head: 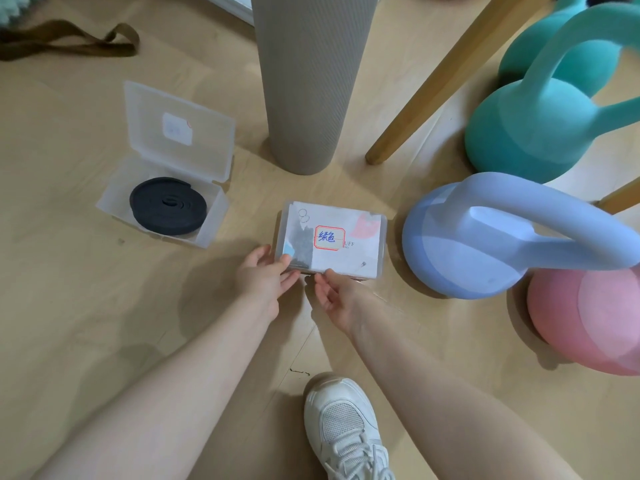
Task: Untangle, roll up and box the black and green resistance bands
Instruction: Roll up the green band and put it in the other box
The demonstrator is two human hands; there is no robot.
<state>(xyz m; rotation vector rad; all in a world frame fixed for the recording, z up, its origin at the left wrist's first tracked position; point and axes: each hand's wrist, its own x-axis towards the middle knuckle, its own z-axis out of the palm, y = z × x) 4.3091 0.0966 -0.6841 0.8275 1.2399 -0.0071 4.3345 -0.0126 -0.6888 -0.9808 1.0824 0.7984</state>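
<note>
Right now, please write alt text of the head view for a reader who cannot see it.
Both hands, left hand and right hand, touch the near edge of a closed labelled box on the floor. To the left, an open box holds the rolled black band; kettlebells stand at right.

Black band (168,206), clear boxes (330,237), teal (540,123), lilac (502,233), pink kettlebells (588,323); olive strap (69,43), perhaps brown.

The closed box (330,239) has a paper card under its clear lid. On the card sits a red-bordered sticker (330,238) with two blue handwritten Chinese characters, apparently "绿色". Just right of the sticker the printed letters "UFF" show, with tiny print beneath them too small to read. The open box's lid (178,129) bears a pale sticker (177,129), its writing too faint to read.
</note>
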